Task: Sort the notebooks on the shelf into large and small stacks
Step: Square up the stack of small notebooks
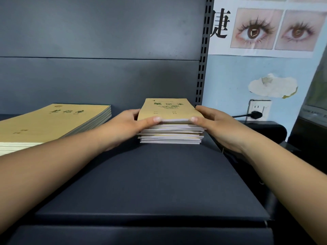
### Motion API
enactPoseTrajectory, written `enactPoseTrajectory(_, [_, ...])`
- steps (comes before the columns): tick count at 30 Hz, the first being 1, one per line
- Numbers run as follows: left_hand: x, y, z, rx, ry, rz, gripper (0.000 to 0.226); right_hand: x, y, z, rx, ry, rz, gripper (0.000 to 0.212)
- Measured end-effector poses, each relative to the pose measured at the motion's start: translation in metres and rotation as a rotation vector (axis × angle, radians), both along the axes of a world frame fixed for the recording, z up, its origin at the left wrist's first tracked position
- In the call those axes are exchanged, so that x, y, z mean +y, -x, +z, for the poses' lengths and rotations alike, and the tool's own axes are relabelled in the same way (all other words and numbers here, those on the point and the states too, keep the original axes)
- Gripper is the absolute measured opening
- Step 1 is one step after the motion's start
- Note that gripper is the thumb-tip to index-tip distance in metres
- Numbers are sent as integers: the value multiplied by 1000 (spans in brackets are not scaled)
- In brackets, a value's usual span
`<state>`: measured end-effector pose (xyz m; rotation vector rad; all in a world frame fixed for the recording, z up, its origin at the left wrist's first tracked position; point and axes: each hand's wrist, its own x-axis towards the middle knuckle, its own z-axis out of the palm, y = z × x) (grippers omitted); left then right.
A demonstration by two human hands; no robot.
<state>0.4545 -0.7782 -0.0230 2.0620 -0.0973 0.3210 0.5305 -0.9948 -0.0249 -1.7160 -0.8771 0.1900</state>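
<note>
Dark shelf [152, 183] lies nearest, both forearms reaching across it. Far left: large notebook stack [53, 121], flat on the shelf, untouched. Left hand [127, 126] grips the left side of the small notebook stack [169, 124], thumb on the top cover's front edge. Right hand [215, 128] grips its right side likewise. Wall socket [259, 110] with black plug sits beyond the shelf.

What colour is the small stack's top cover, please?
Tan-yellow with green print, on the small stack, head view.
</note>
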Motion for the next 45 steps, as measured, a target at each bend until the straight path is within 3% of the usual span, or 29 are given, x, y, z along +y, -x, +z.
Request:
enactPoseTrajectory(4, [0, -5, -1, -36, -21, 8, 15, 8, -2, 1, 21, -64, -45, 18])
enactPoseTrajectory(9, [2, 1, 1, -7, -98, -88, 26, 8, 2, -8, -37, -133, -30, 29])
enactPoseTrajectory(14, [8, -1, 1, -45, -140, -54, 36, 6, 5, -11, -104, -76, -18, 30])
enactPoseTrajectory(18, [5, -4, 3, -67, -162, -38, 25, 6, -1, -11, -90, -94, -92, 27])
enactPoseTrajectory(21, [7, -4, -1, 23, -140, -76, 25, 4, -2, -14, -76, -27, -85, 27])
enactPoseTrajectory(27, [14, -7, -6, 125, 86, -74, 17, -1, -5, -15, 40, -49, -82, 17])
enactPoseTrajectory(30, [13, -8, -5, 166, 192, -119, 30, -1, -9, -14, 60, -12, -77, 15])
enactPoseTrajectory(33, [10, -4, -7, 159, 248, -146, 24, -2, -7, -16, 61, -13, -41, 19])
enactPoseTrajectory(37, [6, 0, -7, 160, 110, -117, 37, -4, -2, -17, 6, -30, -7, 27])
enactPoseTrajectory(41, [3, 5, -3, 93, -15, -41, 11, -3, -1, -20, -31, -68, -69, 25])
enactPoseTrajectory(45, [2, 8, -3, 118, -170, -14, 21, -6, -6, -15, 44, -66, -52, 22])
